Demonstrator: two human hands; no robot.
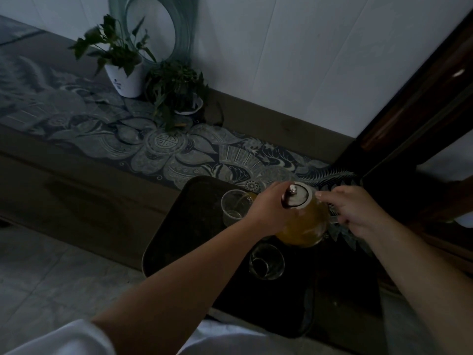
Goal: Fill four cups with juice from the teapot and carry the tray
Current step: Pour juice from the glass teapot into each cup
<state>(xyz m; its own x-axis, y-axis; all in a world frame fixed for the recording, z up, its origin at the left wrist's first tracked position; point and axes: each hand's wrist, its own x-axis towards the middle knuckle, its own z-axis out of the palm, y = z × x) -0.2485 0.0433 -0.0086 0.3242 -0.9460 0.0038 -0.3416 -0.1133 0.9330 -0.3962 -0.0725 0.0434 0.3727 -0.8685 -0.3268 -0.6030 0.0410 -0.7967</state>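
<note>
The right hand grips the handle of the tilted teapot, held over the tray; the left hand steadies its lid. Juice streams into the far cup. Tipping further could overshoot the rim and spill.

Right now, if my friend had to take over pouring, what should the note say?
Left hand: pressing on the teapot lid.
Right hand: holding the teapot at its handle side, tipped toward the far cup.
Where things are: two cups show on the dark tray; the near cup looks empty.
Done: juice is just running into the far cup, which is barely filled.
Left: finish this cup, fill the others (only two are visible), then carry the tray.
</note>
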